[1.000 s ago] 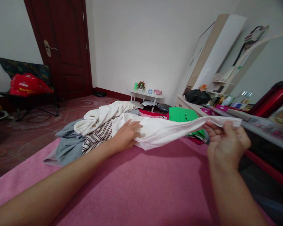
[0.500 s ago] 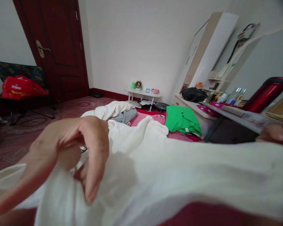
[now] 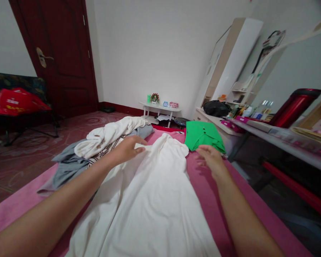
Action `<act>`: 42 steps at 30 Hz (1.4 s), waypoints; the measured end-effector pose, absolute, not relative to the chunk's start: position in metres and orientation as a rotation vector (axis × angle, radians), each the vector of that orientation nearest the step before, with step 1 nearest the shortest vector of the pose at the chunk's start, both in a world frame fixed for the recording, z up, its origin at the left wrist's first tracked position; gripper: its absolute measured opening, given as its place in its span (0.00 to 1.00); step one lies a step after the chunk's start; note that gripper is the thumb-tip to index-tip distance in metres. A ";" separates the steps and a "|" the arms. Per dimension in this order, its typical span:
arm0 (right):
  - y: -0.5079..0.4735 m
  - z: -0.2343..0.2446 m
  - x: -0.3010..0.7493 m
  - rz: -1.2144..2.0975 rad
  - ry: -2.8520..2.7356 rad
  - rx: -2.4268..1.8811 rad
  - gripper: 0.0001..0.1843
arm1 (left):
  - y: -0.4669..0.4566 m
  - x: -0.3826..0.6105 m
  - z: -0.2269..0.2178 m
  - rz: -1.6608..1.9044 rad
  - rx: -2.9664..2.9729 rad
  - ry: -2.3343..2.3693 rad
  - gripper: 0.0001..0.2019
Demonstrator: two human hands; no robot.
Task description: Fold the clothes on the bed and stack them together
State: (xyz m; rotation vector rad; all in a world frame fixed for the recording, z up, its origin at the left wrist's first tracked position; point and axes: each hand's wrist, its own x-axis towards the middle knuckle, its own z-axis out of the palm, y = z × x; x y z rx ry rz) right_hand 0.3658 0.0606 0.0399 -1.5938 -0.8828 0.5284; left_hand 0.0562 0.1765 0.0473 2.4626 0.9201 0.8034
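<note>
- Marked in white above yellow on crumpled red plastic bag (image 3: 25, 103), set on dark patterned fabric folding chair (image 3: 33, 85); too blurred to read.
- Not legible anywhere else.

I see one plain white garment (image 3: 155, 200) laid lengthwise on the pink cover (image 3: 207, 192), narrow at its far end and broadening toward me until it runs out of my view. Its far end is bunched and rumpled, with a rounded flap at right; long, soft creases run down its left part.
</note>
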 end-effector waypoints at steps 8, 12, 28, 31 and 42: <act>0.079 -0.021 0.351 0.455 -1.276 -2.002 0.17 | 0.213 0.048 -0.014 0.637 2.793 1.382 0.24; 0.062 0.014 0.384 0.580 -1.195 -1.874 0.04 | 0.208 0.045 -0.009 0.539 2.842 1.426 0.28; 0.064 0.016 0.387 0.440 -1.138 -1.858 0.28 | 0.183 0.056 0.016 0.424 2.865 1.331 0.13; 0.075 -0.015 0.399 0.287 -1.099 -1.973 0.30 | 0.169 0.062 0.026 0.388 2.799 0.944 0.12; 0.050 0.050 0.363 0.519 -1.354 -1.538 0.06 | 0.149 0.073 0.025 0.076 2.150 0.509 0.14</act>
